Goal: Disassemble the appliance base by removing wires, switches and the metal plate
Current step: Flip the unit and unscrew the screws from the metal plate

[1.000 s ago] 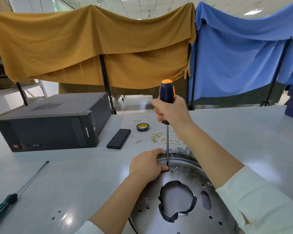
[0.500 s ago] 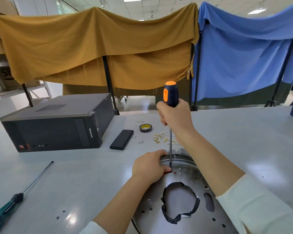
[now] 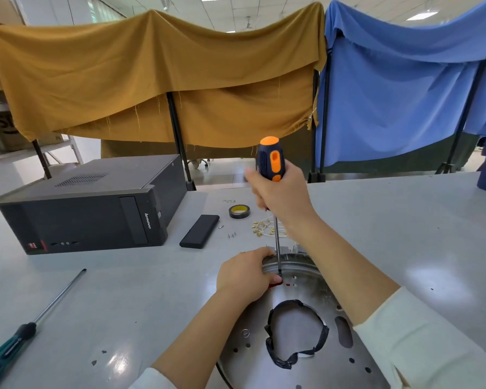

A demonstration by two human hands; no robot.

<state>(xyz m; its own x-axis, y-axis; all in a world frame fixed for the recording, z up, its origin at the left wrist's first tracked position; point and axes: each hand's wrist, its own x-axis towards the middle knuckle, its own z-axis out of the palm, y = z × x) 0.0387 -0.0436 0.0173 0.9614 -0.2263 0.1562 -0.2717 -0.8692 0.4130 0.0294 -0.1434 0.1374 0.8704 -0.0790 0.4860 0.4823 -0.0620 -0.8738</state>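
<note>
Round shiny metal plate [image 3: 314,366] of the appliance base lies at the near edge of the grey surface [image 3: 404,234], right of centre; black tape-wrapped ring [image 3: 295,335] lines its central hole; small holes and an oval slot scattered across the plate; left hand [image 3: 243,275] sits on the plate's far-left raised rim, fingers curled over the rim and pinching a small red part [image 3: 275,282] there; right hand [image 3: 281,192] above it, fingers clenched round the handle of a black-and-orange screwdriver [image 3: 270,161]; screwdriver upright, thin shaft running down, tip meeting the plate just beside the red part; cream sleeve [image 3: 421,341] on the right forearm at near right; near left, a green-and-black long-shaft screwdriver [image 3: 26,329] lies loose on the surface, shaft pointing far-right; a few dark specks near it; further off, mid surface, a flat black rectangular block [image 3: 199,231], loose small screws [image 3: 232,235] just right of it, a heap of white wires with brass terminals [image 3: 264,228] behind the right hand's shaft, a black-and-yellow tape roll [image 3: 239,211] beyond those; far left, a black Lenovo desktop computer case [image 3: 96,203] lying on its side; at the far edge, mustard-yellow cloth [image 3: 157,80] draped on a black frame at left, blue cloth [image 3: 404,94] at right; cardboard box [image 3: 6,130] on a shelf at extreme far left.
</note>
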